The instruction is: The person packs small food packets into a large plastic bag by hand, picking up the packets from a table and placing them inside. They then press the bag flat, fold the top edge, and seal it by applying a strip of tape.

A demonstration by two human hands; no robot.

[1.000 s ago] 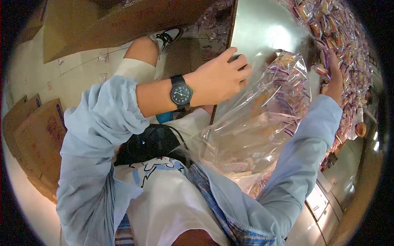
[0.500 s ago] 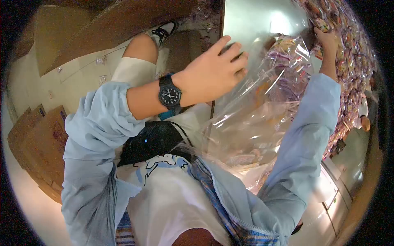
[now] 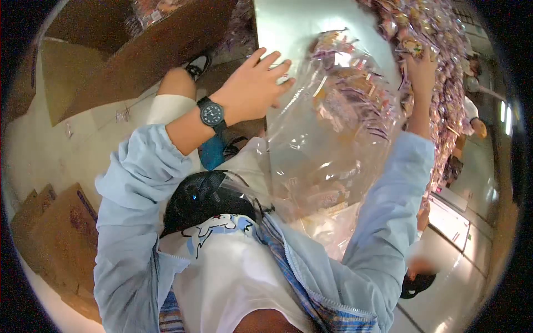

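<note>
My left hand (image 3: 252, 87), with a black watch (image 3: 212, 113) on its wrist, hovers palm down by the edge of the metal table (image 3: 288, 25). Its fingers are spread and hold nothing. Right of it lies a large clear plastic bag (image 3: 300, 139) with several small wrapped packets (image 3: 355, 105) inside; its lower part reaches my lap. At the near side of a long heap of similar packets (image 3: 449, 83), my right hand (image 3: 422, 72) is closed on a small packet (image 3: 412, 48). The wrappers' contents are too small to make out.
A large open cardboard box (image 3: 150, 66) stands at upper left, with a filled clear bag (image 3: 155, 11) behind its wall. Cardboard (image 3: 61, 238) leans at lower left. Loose packets (image 3: 122, 115) lie on the floor. Other people (image 3: 419, 280) are at the right.
The view has shifted to the right, so the bag and table appear further left. My right hand has come nearer to the bag with the small packet. My left hand's fingers have spread wider.
</note>
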